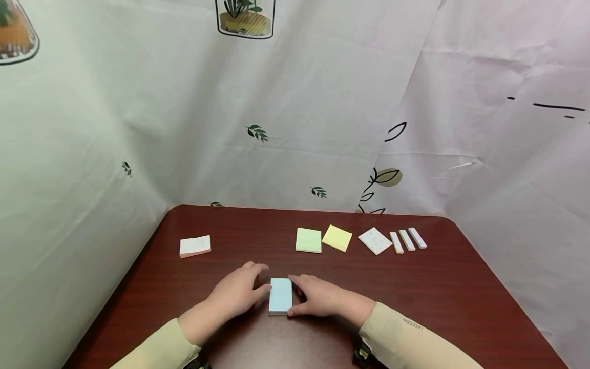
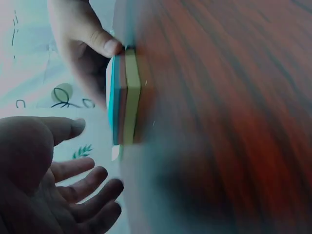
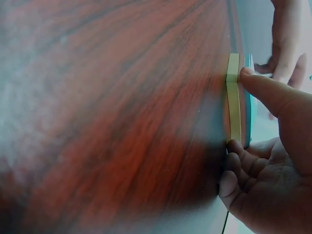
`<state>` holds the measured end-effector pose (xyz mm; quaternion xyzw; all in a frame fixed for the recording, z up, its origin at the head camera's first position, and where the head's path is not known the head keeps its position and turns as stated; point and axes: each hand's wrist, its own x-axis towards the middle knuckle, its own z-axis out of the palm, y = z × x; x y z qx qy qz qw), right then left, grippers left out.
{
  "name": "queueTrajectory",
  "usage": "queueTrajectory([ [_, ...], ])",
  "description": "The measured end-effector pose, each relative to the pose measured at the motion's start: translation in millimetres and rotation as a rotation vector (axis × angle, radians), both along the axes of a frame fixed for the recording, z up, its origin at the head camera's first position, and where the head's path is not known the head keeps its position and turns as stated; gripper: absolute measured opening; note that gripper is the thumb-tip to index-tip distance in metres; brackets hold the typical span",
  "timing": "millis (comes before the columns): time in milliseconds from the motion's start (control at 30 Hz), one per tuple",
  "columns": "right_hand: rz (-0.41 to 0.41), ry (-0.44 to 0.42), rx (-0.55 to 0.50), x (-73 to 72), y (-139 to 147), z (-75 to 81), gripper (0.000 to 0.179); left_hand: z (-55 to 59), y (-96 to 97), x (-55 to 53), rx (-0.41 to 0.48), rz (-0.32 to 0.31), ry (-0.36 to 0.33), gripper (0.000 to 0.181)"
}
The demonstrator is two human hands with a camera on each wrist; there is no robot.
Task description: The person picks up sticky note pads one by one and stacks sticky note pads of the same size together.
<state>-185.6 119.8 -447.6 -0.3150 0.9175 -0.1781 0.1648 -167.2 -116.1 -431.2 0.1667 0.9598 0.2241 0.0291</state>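
A stack of sticky note pads (image 1: 280, 295) lies on the table with a light blue pad on top. Its side shows blue, pinkish and yellow layers (image 2: 130, 97) in the left wrist view. My right hand (image 1: 320, 296) holds the stack along its right side, thumb at the near corner and fingers at the far one. To the left of it, my left hand (image 1: 236, 288) is spread with relaxed fingers. The left wrist view shows that hand (image 2: 58, 180) apart from the stack, holding nothing.
On the dark red table (image 1: 152, 318), a white-topped pad (image 1: 195, 246) lies far left. Green (image 1: 308, 240) and yellow (image 1: 337, 238) pads lie behind the stack. A patterned white pad (image 1: 375, 241) and three narrow strips (image 1: 407, 240) lie right. White printed cloth (image 1: 295, 102) surrounds the table.
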Motion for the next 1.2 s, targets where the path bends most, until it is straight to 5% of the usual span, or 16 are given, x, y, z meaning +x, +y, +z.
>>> queueTrajectory([
  [233, 0.008, 0.013, -0.004, 0.7, 0, 1.3, 0.084, 2.3, -23.2, 15.7, -0.233, -0.141, 0.237, 0.07],
  [433, -0.004, 0.003, -0.001, 1.3, 1, 3.8, 0.086, -1.9, -36.5, 23.1, -0.296, -0.174, 0.298, 0.069],
  [633, -0.003, -0.003, 0.002, 1.7, -1, 4.3, 0.086, -0.3, -40.4, 22.6, -0.303, -0.165, 0.287, 0.067],
  [900, 0.0, 0.0, 0.005, 1.5, -1, 2.7, 0.085, -7.1, -51.8, 5.9, -0.322, -0.138, 0.297, 0.064],
  [1200, 0.001, 0.0, 0.005, 1.0, 0, 1.9, 0.085, -8.8, -85.0, -30.7, -0.307, -0.02, 0.252, 0.057],
])
